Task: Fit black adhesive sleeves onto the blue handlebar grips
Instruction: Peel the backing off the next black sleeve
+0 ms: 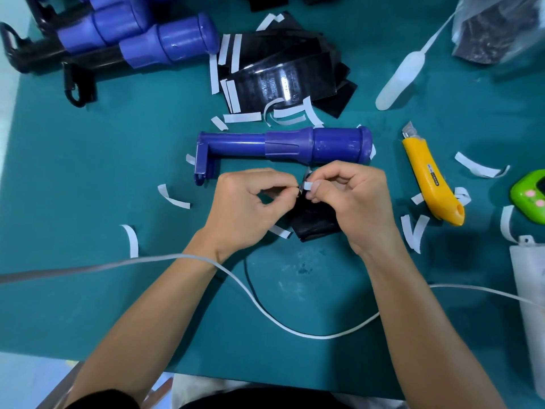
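A blue handlebar grip [283, 146] lies sideways on the green mat [88, 172], just beyond my hands. Below it I hold a black adhesive sleeve [314, 221] that hangs down between my hands. My left hand [247, 208] pinches the sleeve's top edge. My right hand [354, 202] pinches a white backing strip [307, 185] at the same edge, its fingers curled. A pile of more black sleeves [283, 75] lies at the back centre. Several blue grips on black bars [138, 36] are stacked at the back left.
A yellow utility knife [427, 178] lies right of my hands, blade out. Peeled white strips are scattered over the mat. A white squeeze bottle [401, 78], a plastic bag [501, 25], a green device [529, 196] and a white container [530, 290] stand at right. A white cable [265, 308] crosses the front.
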{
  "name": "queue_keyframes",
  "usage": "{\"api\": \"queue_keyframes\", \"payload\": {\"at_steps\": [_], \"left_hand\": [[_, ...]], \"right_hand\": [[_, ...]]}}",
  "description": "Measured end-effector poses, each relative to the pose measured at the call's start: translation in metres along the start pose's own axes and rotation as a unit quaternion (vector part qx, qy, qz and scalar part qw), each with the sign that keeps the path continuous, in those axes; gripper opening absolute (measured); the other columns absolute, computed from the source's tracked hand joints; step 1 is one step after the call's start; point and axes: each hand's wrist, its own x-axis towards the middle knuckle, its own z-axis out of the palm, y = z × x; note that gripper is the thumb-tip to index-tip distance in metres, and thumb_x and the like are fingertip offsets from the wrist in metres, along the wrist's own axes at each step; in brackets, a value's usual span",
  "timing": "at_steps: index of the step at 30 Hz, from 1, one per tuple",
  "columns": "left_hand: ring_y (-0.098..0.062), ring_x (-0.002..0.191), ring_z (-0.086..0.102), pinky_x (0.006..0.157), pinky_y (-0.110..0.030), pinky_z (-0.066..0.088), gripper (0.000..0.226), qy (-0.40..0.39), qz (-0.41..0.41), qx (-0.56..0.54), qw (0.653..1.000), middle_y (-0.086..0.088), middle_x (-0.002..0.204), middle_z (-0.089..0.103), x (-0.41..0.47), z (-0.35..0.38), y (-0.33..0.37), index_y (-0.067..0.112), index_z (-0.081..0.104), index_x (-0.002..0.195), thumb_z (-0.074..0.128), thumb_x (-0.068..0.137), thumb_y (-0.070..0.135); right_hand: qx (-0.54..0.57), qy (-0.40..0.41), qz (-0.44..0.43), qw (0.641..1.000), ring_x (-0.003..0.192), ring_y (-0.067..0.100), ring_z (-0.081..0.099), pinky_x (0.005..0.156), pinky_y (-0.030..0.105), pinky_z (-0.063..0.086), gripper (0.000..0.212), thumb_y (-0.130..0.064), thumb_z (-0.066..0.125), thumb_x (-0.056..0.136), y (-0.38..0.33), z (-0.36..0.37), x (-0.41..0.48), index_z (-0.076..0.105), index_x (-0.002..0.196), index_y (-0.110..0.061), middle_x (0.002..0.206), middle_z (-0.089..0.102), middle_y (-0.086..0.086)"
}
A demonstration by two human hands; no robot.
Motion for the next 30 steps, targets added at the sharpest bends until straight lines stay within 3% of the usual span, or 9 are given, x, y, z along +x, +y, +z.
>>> {"api": "queue_keyframes", "payload": {"at_steps": [4, 7, 10, 13, 17, 21, 24, 27, 30], "left_hand": [[-0.015, 0.065, 0.064, 0.066, -0.031, 0.055, 0.018, 0.01, -0.086, -0.057, 0.995, -0.001, 0.073, 0.071, 0.007, -0.006, -0.002, 0.033, 0.076, 0.075, 0.071, 0.085, 0.019], [-0.031, 0.063, 0.063, 0.064, -0.038, 0.055, 0.017, -0.001, -0.112, -0.033, 0.993, -0.003, 0.069, 0.07, 0.011, -0.01, -0.009, 0.031, 0.077, 0.073, 0.07, 0.084, 0.02], [-0.011, 0.058, 0.059, 0.062, -0.025, 0.051, 0.017, -0.028, -0.135, 0.007, 0.99, 0.009, 0.068, 0.069, 0.012, -0.01, -0.014, 0.028, 0.076, 0.074, 0.073, 0.086, 0.018], [0.003, 0.061, 0.06, 0.065, -0.01, 0.046, 0.014, -0.066, -0.133, 0.063, 0.987, 0.024, 0.072, 0.071, 0.01, -0.007, -0.014, 0.028, 0.08, 0.081, 0.076, 0.091, 0.019], [-0.004, 0.072, 0.068, 0.074, -0.02, 0.055, 0.01, -0.067, -0.117, 0.079, 0.988, 0.025, 0.087, 0.075, 0.009, -0.003, -0.01, 0.025, 0.084, 0.093, 0.074, 0.093, 0.026], [-0.014, 0.071, 0.072, 0.077, -0.031, 0.059, 0.016, 0.024, -0.054, 0.134, 0.989, 0.012, 0.086, 0.079, 0.004, -0.004, -0.008, 0.021, 0.084, 0.103, 0.071, 0.095, 0.027], [-0.019, 0.064, 0.065, 0.07, -0.022, 0.054, 0.014, 0.112, 0.029, 0.147, 0.982, -0.001, 0.079, 0.077, 0.004, -0.004, -0.008, 0.012, 0.083, 0.103, 0.072, 0.095, 0.016], [-0.017, 0.081, 0.069, 0.085, -0.019, 0.053, 0.018, 0.149, 0.066, 0.147, 0.976, -0.005, 0.093, 0.078, 0.006, -0.005, -0.008, 0.006, 0.08, 0.11, 0.075, 0.092, 0.006], [-0.023, 0.114, 0.064, 0.108, -0.034, 0.047, 0.035, 0.133, 0.093, 0.177, 0.971, -0.006, 0.119, 0.074, 0.015, -0.007, -0.007, 0.004, 0.075, 0.123, 0.076, 0.088, 0.005]], "right_hand": [[0.004, 0.04, -0.002, 0.999, 0.059, 0.012, 0.054, 0.06, 0.022, 0.045, 0.017, -0.006, 0.065, 0.077, -0.008, -0.018, 0.001, 0.073, 0.07, -0.018, 0.063, 0.064, -0.003], [0.084, 0.086, -0.006, 0.993, 0.057, 0.017, 0.045, 0.057, 0.024, 0.035, 0.024, -0.004, 0.063, 0.079, -0.016, -0.048, 0.002, 0.074, 0.067, -0.022, 0.061, 0.061, 0.001], [0.14, 0.122, -0.021, 0.982, 0.057, 0.019, 0.043, 0.055, 0.026, 0.029, 0.021, -0.004, 0.063, 0.08, -0.023, -0.082, 0.002, 0.073, 0.069, -0.019, 0.06, 0.06, 0.003], [0.001, 0.19, -0.046, 0.981, 0.047, 0.016, 0.039, 0.049, 0.025, 0.029, 0.018, -0.009, 0.063, 0.079, -0.021, -0.102, 0.002, 0.07, 0.067, -0.02, 0.054, 0.058, -0.001], [-0.285, 0.302, -0.039, 0.909, 0.047, 0.013, 0.053, 0.048, 0.028, 0.043, 0.014, -0.028, 0.068, 0.083, -0.01, -0.097, 0.005, 0.066, 0.07, -0.025, 0.058, 0.063, -0.016], [-0.279, 0.283, -0.068, 0.915, 0.064, 0.013, 0.068, 0.063, 0.031, 0.056, 0.011, -0.019, 0.066, 0.089, -0.009, -0.088, 0.005, 0.072, 0.083, -0.027, 0.068, 0.069, -0.017], [-0.251, 0.287, -0.106, 0.918, 0.083, 0.006, 0.074, 0.076, 0.023, 0.057, 0.024, -0.006, 0.058, 0.091, -0.013, -0.089, 0.006, 0.078, 0.1, -0.017, 0.087, 0.075, -0.014], [-0.213, 0.333, -0.133, 0.909, 0.077, 0.002, 0.071, 0.072, 0.018, 0.052, 0.014, -0.011, 0.067, 0.091, -0.018, -0.086, 0.009, 0.079, 0.096, -0.016, 0.083, 0.074, -0.015], [-0.166, 0.335, -0.128, 0.919, 0.093, 0.003, 0.073, 0.083, 0.024, 0.056, 0.023, -0.016, 0.069, 0.089, -0.026, -0.083, 0.028, 0.076, 0.11, -0.012, 0.099, 0.077, -0.006]]}}
